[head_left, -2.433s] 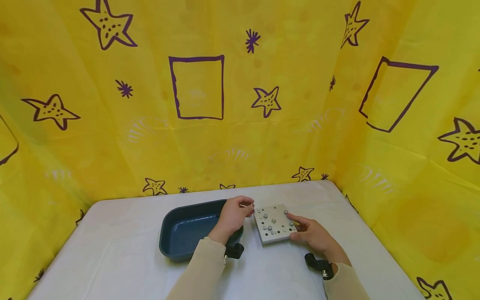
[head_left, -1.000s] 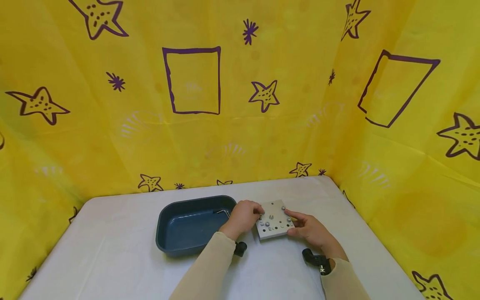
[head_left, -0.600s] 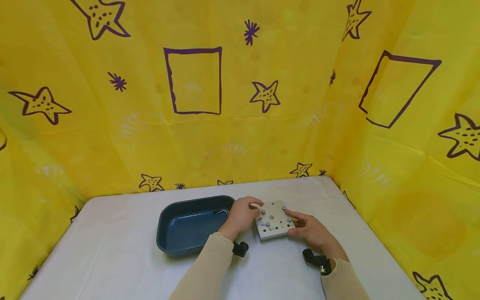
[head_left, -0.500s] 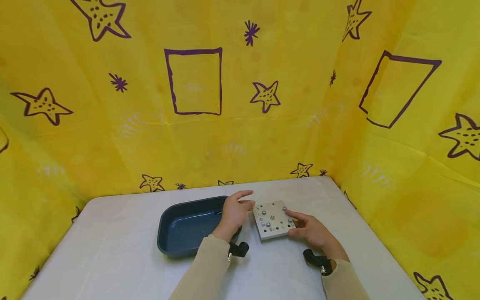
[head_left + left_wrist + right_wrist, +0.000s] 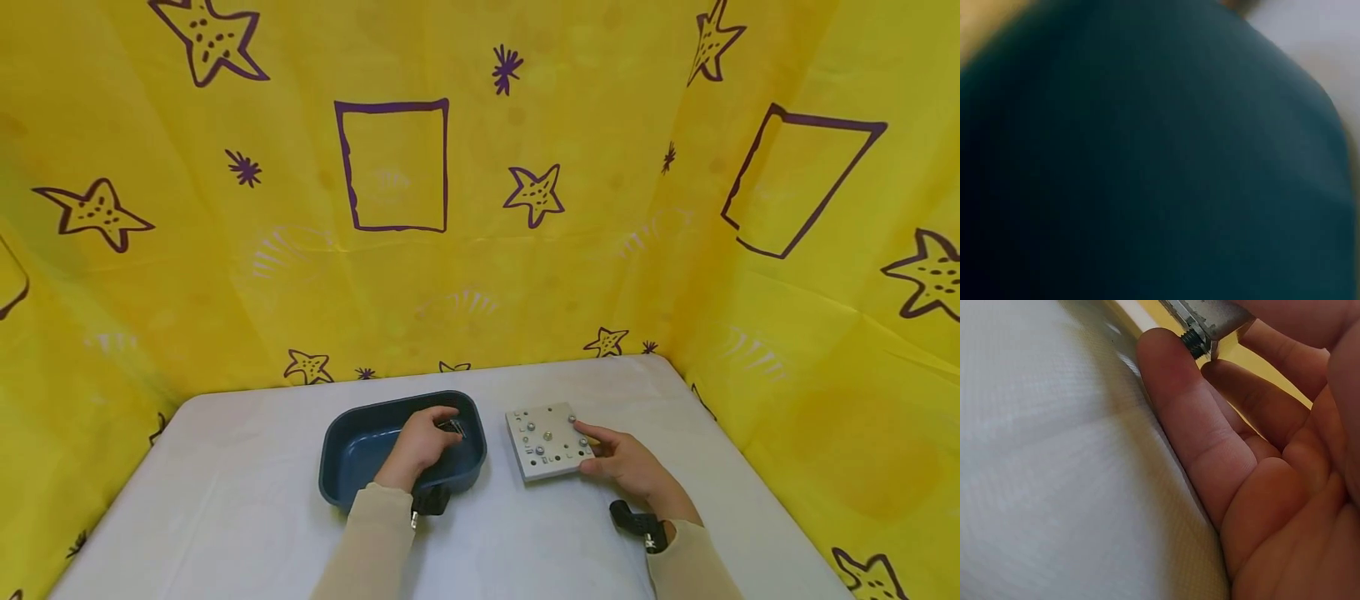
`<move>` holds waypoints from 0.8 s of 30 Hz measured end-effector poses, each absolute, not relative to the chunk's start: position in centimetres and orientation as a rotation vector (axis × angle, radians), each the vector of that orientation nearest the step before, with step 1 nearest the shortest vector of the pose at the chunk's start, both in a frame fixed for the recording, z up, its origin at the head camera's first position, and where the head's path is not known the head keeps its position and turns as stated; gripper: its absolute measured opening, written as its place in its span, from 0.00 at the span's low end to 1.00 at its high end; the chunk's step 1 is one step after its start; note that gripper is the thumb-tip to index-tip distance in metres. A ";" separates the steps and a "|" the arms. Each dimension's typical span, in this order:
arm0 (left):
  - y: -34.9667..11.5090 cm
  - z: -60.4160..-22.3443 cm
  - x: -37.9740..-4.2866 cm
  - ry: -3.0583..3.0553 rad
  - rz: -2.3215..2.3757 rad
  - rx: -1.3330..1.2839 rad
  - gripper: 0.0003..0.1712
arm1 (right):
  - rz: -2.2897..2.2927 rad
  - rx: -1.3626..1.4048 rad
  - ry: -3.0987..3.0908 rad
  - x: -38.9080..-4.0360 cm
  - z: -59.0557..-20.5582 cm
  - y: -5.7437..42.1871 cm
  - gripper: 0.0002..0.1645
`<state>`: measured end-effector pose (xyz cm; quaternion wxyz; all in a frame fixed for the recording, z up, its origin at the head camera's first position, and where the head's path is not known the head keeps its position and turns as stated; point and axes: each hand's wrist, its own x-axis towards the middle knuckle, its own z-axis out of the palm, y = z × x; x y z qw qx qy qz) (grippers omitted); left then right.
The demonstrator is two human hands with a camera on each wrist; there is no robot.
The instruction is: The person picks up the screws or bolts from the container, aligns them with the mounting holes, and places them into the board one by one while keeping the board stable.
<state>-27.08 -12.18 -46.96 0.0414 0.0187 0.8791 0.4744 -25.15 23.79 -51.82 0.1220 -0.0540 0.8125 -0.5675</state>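
A square silver metal plate (image 5: 557, 457) with holes and several bolts lies on the right part of the table, tilted slightly. My right hand (image 5: 626, 468) grips its right edge between thumb and fingers. In the right wrist view, a dark screw thread (image 5: 1194, 343) sticks out beneath the plate's corner (image 5: 1213, 315), near a fingertip. My left hand (image 5: 422, 442) reaches into the dark blue tray (image 5: 352, 414), thumb and forefinger apart on either side of thin metal hex keys (image 5: 453, 427). Contact with them cannot be made out. Only blurred tray wall (image 5: 1210, 156) fills the left wrist view.
The table wears a white cloth (image 5: 255, 500). Yellow curtains (image 5: 480, 275) with starfish drawings stand behind it and at both sides. A black wrist camera (image 5: 430, 501) on the left arm sits right over the tray's near rim.
From the plate's left edge, my left hand has moved left and down into the tray. A bolt its fingers touched stays on the plate. My right hand keeps its grip.
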 end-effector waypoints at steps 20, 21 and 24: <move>-11.7 -48.6 -27.7 2.844 1.090 0.231 0.28 | -1.641 -0.179 2.396 -25.3 -52.1 23.9 0.45; -11.6 -48.6 -27.8 2.852 1.068 0.236 0.27 | -1.643 -0.180 2.396 -25.2 -52.1 23.9 0.45; -11.6 -48.8 -27.8 2.861 1.014 0.244 0.25 | -1.644 -0.183 2.395 -25.2 -52.1 23.9 0.45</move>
